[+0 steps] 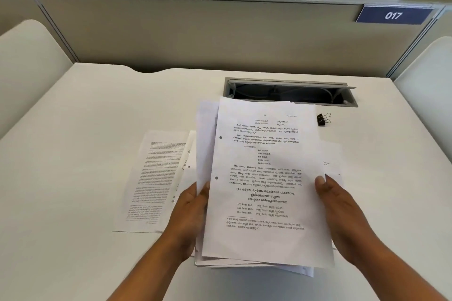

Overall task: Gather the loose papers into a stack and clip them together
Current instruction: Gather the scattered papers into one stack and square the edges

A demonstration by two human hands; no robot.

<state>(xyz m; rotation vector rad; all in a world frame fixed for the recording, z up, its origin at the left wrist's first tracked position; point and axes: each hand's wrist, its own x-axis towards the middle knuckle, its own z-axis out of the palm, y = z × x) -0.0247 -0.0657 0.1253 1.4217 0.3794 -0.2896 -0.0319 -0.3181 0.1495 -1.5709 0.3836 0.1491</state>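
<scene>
An uneven stack of printed white papers (264, 178) is held above the white desk (73, 154). My left hand (190, 210) grips its left edge and my right hand (340, 205) grips its right edge, thumb on the top sheet. Loose printed sheets (156, 178) lie flat on the desk to the left, partly under the stack. Another sheet (332, 154) peeks out on the right behind the stack. A black binder clip (322, 120) lies on the desk just beyond the stack's upper right corner, apart from both hands.
An open grey cable tray (291, 93) is set into the desk behind the papers. A beige partition (195, 32) with a blue "017" sign (393, 15) closes off the back. White side panels (27, 56) flank the desk.
</scene>
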